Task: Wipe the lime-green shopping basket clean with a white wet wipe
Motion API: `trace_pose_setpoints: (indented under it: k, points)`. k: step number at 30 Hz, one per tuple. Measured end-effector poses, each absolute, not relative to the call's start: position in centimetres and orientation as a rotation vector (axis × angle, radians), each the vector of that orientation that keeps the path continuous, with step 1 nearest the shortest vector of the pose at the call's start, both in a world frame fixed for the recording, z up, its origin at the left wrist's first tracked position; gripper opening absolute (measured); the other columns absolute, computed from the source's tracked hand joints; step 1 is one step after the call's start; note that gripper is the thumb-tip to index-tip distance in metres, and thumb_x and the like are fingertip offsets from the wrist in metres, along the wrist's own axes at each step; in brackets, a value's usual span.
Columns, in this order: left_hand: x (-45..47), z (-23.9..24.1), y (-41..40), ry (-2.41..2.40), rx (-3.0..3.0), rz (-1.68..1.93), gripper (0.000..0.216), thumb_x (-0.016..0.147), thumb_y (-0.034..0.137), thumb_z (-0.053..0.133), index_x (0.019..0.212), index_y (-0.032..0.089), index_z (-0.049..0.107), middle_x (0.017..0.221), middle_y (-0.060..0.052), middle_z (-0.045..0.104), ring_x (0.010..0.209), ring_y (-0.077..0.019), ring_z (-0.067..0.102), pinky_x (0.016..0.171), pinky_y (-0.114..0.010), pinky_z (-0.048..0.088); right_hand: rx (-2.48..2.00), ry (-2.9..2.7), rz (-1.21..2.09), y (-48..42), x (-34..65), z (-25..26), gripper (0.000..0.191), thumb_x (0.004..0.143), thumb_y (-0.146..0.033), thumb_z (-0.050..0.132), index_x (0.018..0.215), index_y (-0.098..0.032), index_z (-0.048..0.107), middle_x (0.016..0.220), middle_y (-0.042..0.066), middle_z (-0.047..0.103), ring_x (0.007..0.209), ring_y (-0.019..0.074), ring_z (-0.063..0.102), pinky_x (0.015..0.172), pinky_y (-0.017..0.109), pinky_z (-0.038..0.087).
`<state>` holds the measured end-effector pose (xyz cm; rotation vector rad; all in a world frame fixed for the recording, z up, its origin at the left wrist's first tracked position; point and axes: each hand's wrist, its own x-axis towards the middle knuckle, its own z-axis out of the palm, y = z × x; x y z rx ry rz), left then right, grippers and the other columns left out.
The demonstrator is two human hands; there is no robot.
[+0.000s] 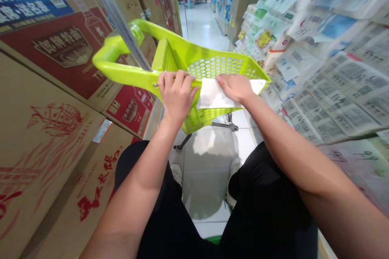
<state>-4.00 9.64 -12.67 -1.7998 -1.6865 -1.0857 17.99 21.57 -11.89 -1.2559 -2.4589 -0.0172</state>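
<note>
A lime-green plastic shopping basket [212,64] on a wheeled frame stands in front of me in a shop aisle. My left hand [176,95] curls over the basket's near rim, fingers wrapped on the edge. My right hand [235,87] lies flat on a white cloth [212,97] pressed against the same rim, fingers stretched to the left. The basket's green handle loop [112,54] sticks out to the left, crossed by a metal pole [121,20].
Stacked brown and red cardboard boxes [51,101] wall the left side. Shelves of packaged goods [328,60] line the right. White tiled floor [206,28] runs ahead down the narrow aisle. My legs in black trousers and my shoes [234,170] are below.
</note>
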Motion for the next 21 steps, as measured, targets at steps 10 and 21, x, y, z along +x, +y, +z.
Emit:
trace_pose_setpoints:
  k: [10, 21]
  points:
    - [-3.1, -12.5, 9.4, -1.704, -1.789, -1.047, 0.019, 0.101, 0.03, 0.073, 0.119, 0.028, 0.077, 0.13, -0.011, 0.079, 0.134, -0.0423, 0.064, 0.126, -0.068, 0.034, -1.03, -2.415, 0.001, 20.5, 17.7, -12.7, 0.119, 0.098, -0.089, -0.008, 0.139, -0.017, 0.078, 0.136, 0.017, 0.08, 0.127, 0.0393, 0.073, 0.105, 0.05, 0.052]
    - [-3.6, -12.4, 8.9, -1.666, -1.768, -1.017, 0.021, 0.1, 0.031, 0.073, 0.121, 0.03, 0.076, 0.13, -0.01, 0.08, 0.13, -0.0413, 0.065, 0.122, -0.066, 0.039, -1.24, -2.357, -0.14, 23.7, 21.0, -13.5, 0.108, 0.106, -0.079, -0.003, 0.109, -0.015, 0.083, 0.11, 0.022, 0.082, 0.108, 0.0411, 0.075, 0.094, 0.053, 0.053]
